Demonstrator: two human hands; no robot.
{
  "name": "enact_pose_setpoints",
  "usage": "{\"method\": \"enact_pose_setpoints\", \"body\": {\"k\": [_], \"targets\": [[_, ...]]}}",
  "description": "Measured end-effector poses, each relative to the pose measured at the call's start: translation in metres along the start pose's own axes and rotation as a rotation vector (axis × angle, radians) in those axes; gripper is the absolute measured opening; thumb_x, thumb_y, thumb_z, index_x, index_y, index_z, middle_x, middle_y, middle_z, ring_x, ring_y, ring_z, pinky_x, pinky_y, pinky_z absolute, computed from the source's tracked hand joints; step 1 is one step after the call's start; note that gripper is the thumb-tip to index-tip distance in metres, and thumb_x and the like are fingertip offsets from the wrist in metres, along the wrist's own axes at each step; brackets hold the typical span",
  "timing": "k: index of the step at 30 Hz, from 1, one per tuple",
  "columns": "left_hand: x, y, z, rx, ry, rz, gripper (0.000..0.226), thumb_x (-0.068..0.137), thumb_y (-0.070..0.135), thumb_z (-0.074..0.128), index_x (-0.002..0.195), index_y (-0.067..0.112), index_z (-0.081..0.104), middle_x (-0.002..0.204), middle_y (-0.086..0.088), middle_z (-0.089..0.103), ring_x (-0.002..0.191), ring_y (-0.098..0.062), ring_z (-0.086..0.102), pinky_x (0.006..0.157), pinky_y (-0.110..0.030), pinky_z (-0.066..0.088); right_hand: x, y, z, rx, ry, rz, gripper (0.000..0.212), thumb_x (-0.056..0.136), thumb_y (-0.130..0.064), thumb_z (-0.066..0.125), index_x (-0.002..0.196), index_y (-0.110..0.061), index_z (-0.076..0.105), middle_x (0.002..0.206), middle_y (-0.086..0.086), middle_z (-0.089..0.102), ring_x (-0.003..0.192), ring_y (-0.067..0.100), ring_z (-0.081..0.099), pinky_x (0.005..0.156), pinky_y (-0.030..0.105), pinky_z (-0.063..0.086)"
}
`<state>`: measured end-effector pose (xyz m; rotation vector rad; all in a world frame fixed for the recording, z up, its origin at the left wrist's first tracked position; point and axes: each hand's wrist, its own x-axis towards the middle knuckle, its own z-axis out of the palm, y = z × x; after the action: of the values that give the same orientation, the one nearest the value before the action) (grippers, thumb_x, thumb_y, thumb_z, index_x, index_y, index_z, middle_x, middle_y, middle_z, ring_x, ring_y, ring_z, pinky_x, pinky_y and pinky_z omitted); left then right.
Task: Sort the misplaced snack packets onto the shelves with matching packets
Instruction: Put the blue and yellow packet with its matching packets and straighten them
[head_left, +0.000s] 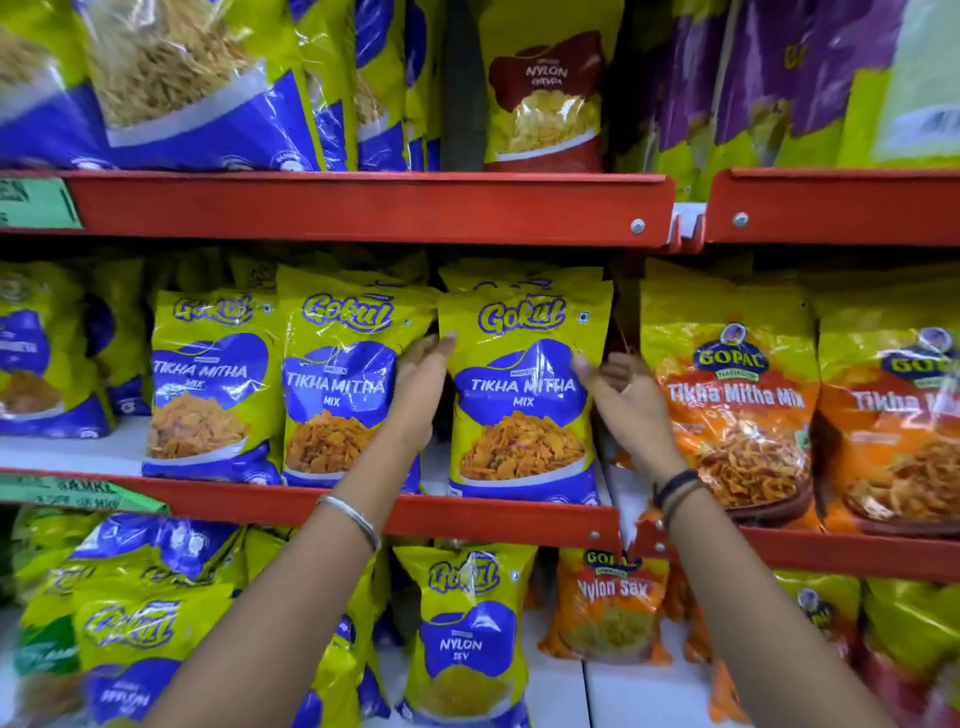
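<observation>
Presently on the middle shelf (363, 506): one Gokul Tikha Mitha Mix packet (522, 395), yellow and blue, standing upright at the right end of a row of identical packets (332, 384). Item sits with its own kind, so placement reads as correct, by judgement.

Left hand (418, 384): fingers spread, flat against the packet's left edge, in the gap between it and its neighbour. Grip released; nothing grasped. Silver bangle (353, 519) on that wrist.

Right hand (621, 389): open, palm toward the packet's right edge, touching or just beside it; contact unclear owing to blur. Grip released. Dark bands (675, 491) on that wrist.

Purpose of hold, by judgement: both palms bracket the packet to square it upright and keep it from leaning into the adjoining stock.

Adjacent stock, right: orange Gopal Tikha Mitha Mix packets (732, 400), a different brand, on the next bay.

Upper shelf: one red Nylon Chevda packet (545, 98) standing alone between blue-yellow and purple packs; possibly misplaced.

Lower shelf: Gokul Nylon Sev packet (465, 634) beside an orange Gopal Nylon Sev packet (610, 608).
</observation>
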<state>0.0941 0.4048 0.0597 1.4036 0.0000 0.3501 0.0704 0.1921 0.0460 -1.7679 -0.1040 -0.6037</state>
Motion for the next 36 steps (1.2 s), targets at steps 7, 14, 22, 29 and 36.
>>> {"method": "enact_pose_setpoints", "body": {"k": [7,14,22,29,36], "targets": [[0.026,0.021,0.023,-0.144,0.260,0.074,0.028,0.079,0.005,0.068,0.061,0.021,0.054,0.062,0.002,0.060,0.066,-0.018,0.047,0.065,-0.027,0.040,0.062,-0.028,0.018,-0.006,0.254,0.002,0.026,0.084,-0.028,0.069,0.068,-0.016,0.053,0.064,0.004,0.049,0.060,0.018,0.042,0.053,0.029,0.028],[0.044,0.019,0.021,-0.029,0.325,0.085,0.017,0.075,-0.004,0.068,0.090,0.003,0.065,0.083,-0.011,0.062,0.075,-0.019,0.052,0.072,-0.026,0.040,0.076,-0.022,0.018,-0.076,0.263,-0.089,0.013,0.079,-0.011,0.073,0.079,-0.005,0.062,0.069,0.012,0.055,0.069,0.022,0.050,0.063,0.029,0.035],[-0.013,-0.001,0.026,0.448,0.235,0.436,0.039,0.096,0.015,0.042,0.132,0.000,0.041,0.135,-0.023,0.050,0.126,-0.034,0.045,0.102,-0.038,0.036,0.012,-0.015,0.028,-0.345,0.227,-0.476,0.044,0.098,-0.022,0.046,0.137,-0.002,0.040,0.139,0.019,0.048,0.132,0.030,0.041,0.109,0.038,0.033],[-0.029,-0.046,0.027,1.163,0.037,0.817,0.052,0.095,0.036,0.026,0.144,0.020,0.029,0.156,0.001,0.027,0.145,-0.014,0.018,0.118,-0.045,0.020,-0.006,0.026,0.047,-0.707,-0.002,-0.576,0.055,0.097,-0.034,0.026,0.149,-0.016,0.026,0.160,0.000,0.020,0.148,0.011,0.009,0.121,0.037,0.012],[-0.027,-0.051,0.023,1.217,0.093,0.785,0.056,0.094,0.038,0.022,0.147,0.019,0.020,0.158,0.000,0.020,0.146,-0.011,0.008,0.119,-0.041,0.005,-0.006,0.026,0.037,-0.740,-0.081,-0.537,0.060,0.097,-0.042,0.021,0.151,-0.017,0.016,0.161,-0.002,0.009,0.148,0.008,0.001,0.122,0.035,0.004]]}}
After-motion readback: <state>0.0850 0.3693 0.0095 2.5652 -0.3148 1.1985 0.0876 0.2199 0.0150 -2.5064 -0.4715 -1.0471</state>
